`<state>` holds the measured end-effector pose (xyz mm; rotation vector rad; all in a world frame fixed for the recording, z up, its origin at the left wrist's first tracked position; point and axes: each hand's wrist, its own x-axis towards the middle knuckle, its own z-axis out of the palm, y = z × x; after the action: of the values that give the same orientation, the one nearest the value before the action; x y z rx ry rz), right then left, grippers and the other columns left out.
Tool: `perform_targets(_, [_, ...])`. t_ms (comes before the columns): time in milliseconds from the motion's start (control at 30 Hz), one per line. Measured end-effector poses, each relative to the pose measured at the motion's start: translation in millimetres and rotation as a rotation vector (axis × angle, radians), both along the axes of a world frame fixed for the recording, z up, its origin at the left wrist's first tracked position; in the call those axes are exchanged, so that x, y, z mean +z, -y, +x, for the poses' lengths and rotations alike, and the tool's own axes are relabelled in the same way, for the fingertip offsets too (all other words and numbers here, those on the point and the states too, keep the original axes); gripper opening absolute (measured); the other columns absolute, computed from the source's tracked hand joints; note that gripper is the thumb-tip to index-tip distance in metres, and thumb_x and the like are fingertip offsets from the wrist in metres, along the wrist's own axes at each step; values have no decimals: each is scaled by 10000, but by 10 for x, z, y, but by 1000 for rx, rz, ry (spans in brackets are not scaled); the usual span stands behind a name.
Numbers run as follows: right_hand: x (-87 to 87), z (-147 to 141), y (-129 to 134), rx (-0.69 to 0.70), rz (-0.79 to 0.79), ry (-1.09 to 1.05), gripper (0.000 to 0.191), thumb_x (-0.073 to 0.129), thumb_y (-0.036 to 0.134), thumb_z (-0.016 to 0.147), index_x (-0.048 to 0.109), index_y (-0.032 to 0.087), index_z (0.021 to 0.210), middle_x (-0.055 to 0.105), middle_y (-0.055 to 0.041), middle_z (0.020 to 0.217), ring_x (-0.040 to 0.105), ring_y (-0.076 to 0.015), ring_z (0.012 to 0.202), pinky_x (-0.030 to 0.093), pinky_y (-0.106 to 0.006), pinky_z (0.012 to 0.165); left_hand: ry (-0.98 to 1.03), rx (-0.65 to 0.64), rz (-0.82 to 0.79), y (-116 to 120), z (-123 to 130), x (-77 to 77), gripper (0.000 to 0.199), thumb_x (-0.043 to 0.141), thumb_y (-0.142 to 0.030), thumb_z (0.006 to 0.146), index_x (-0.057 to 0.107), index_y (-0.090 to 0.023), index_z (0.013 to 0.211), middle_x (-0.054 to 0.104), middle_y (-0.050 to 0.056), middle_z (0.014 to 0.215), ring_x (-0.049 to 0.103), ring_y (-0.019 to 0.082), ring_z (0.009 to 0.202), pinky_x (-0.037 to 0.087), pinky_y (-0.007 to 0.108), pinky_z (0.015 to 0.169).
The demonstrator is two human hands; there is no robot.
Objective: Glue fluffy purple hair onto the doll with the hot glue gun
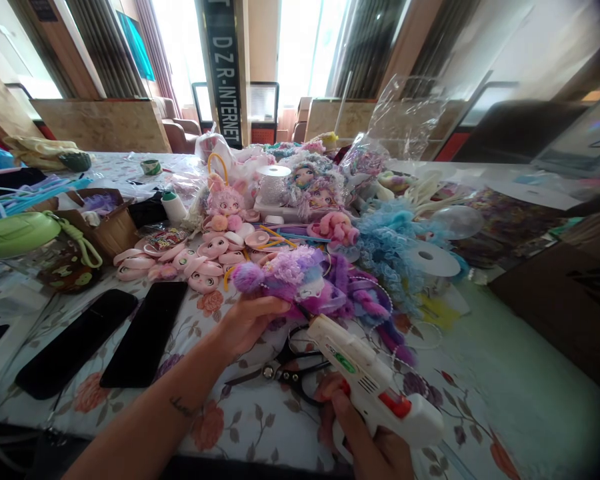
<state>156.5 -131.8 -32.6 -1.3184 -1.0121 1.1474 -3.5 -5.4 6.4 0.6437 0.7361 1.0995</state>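
My left hand (253, 319) is closed on a fluffy purple and pink doll head (300, 273) with a pompom on its left side. A white glue gun (365, 363) with a red trigger sits in my right hand (360, 427), fingers wrapped round its handle. Its dark nozzle points up and left, at the lower edge of the doll head; whether it touches cannot be made out. Beneath the gun lie black-handled scissors (285, 373), partly covered. Purple fluffy strips (365, 293) and a string of white beads (391, 303) trail to the right of the doll head.
Pink doll faces (205, 275) are heaped behind my left hand. Two black phones (143, 337) lie at the left, near a green case (17, 232) and a cardboard box (107, 230). Blue ruffled trim (390, 233) and a white spool (434, 259) are at the right. A brown box (560, 320) stands beyond.
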Motion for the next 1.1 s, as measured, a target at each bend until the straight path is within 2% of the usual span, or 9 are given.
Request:
perform_targets(200, [46, 3, -2, 12, -27, 4, 444, 680, 602, 816, 555, 214, 640, 548, 21, 498, 449, -119, 478, 404, -263, 530, 17, -20, 77, 10, 5, 13, 109, 788, -99, 543, 708, -155, 593, 713, 12, 675, 587, 130, 664, 481, 253, 683])
perform_targets(333, [35, 7, -2, 18, -25, -3, 405, 673, 600, 821, 595, 213, 730, 543, 31, 498, 451, -130, 484, 384, -271, 531, 21, -7, 56, 0, 0, 2, 118, 799, -101, 524, 718, -153, 592, 704, -5, 650, 577, 111, 634, 485, 236, 665])
perform_targets(500, [0, 9, 0, -3, -22, 13, 403, 632, 616, 847, 600, 216, 812, 554, 37, 517, 459, -128, 473, 384, -269, 526, 38, 3, 32, -8, -8, -6, 144, 809, -106, 512, 745, -152, 633, 743, 6, 729, 617, 129, 686, 508, 248, 713])
perform_targets(633, [-15, 10, 1, -2, -19, 16, 404, 622, 614, 856, 588, 217, 789, 558, 27, 516, 484, -141, 505, 396, -277, 545, 29, 18, 22, -2, -12, 0, 141, 812, -103, 514, 742, -154, 624, 758, 21, 762, 627, 142, 702, 508, 259, 722])
perform_targets(967, [-54, 13, 0, 28, -19, -22, 396, 588, 596, 895, 594, 214, 794, 550, 29, 541, 488, -130, 510, 406, -282, 574, 49, 26, 30, -2, 1, 12, 126, 811, -98, 516, 721, -149, 588, 726, 5, 681, 620, 126, 656, 509, 239, 672])
perform_targets(1100, [-61, 22, -2, 31, -30, -39, 375, 627, 588, 870, 589, 218, 829, 547, 28, 538, 488, -147, 491, 420, -289, 533, 49, 16, 31, 0, 5, 3, 124, 805, -91, 524, 719, -157, 583, 740, 12, 698, 632, 136, 664, 511, 243, 674])
